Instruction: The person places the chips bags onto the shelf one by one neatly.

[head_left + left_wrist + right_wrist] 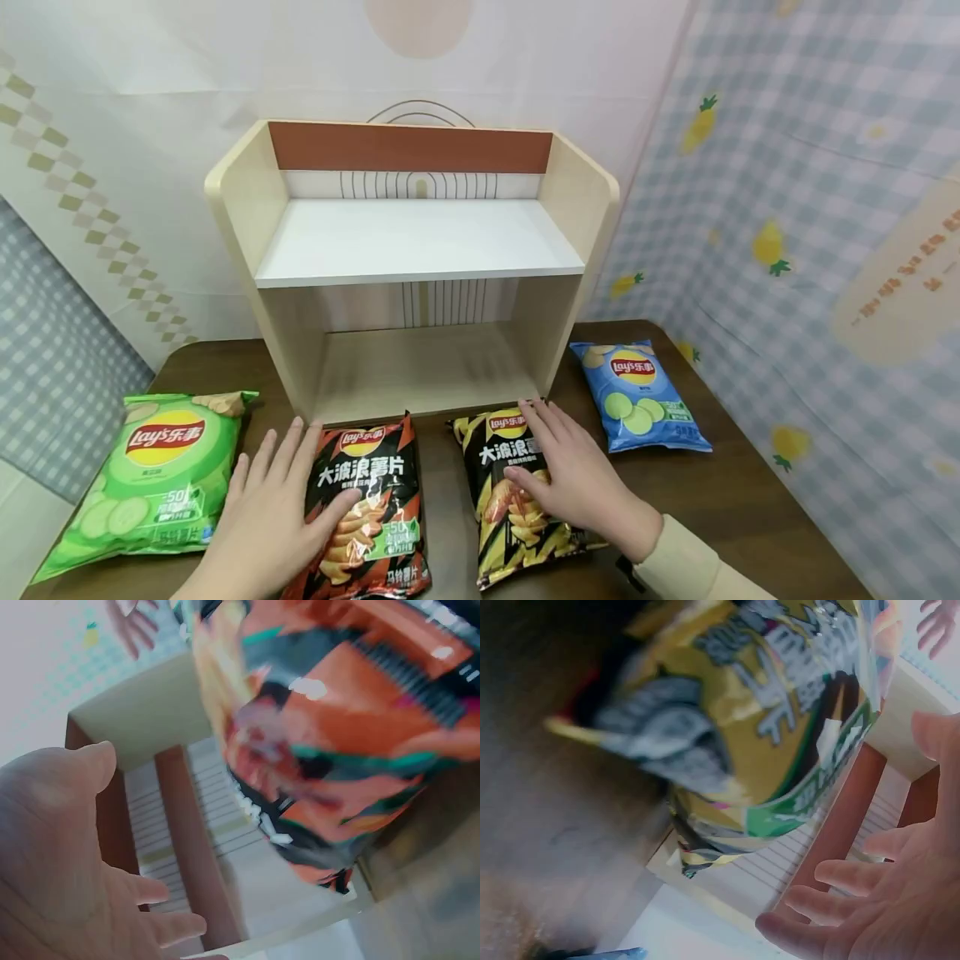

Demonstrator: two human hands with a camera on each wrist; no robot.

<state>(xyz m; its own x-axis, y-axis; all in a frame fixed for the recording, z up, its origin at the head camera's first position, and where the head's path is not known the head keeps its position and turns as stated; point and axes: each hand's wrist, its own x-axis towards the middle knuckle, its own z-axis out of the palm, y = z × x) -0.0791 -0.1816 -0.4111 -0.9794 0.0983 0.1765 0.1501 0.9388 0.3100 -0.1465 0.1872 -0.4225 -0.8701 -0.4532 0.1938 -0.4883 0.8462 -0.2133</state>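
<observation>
A red-and-black chip bag [378,508] lies on the table, and my left hand [270,521] is at its left edge, fingers spread and thumb over its side. To its right is a black-and-yellow chip bag [517,542]. My right hand [581,483] lies over that bag's upper right part, fingers extended. In the left wrist view my left hand [67,855] is open beside the red-and-black bag [337,727]. The right wrist view has my right hand [885,892] open beside the yellow bag [742,712]. Whether either palm touches its bag I cannot tell.
A two-level shelf unit [420,237] with a white upper board stands at the back of the table [720,500]. A green chip bag [150,483] lies at the left, a blue one [641,400] right of the shelf. Patterned cloths hang behind and at both sides.
</observation>
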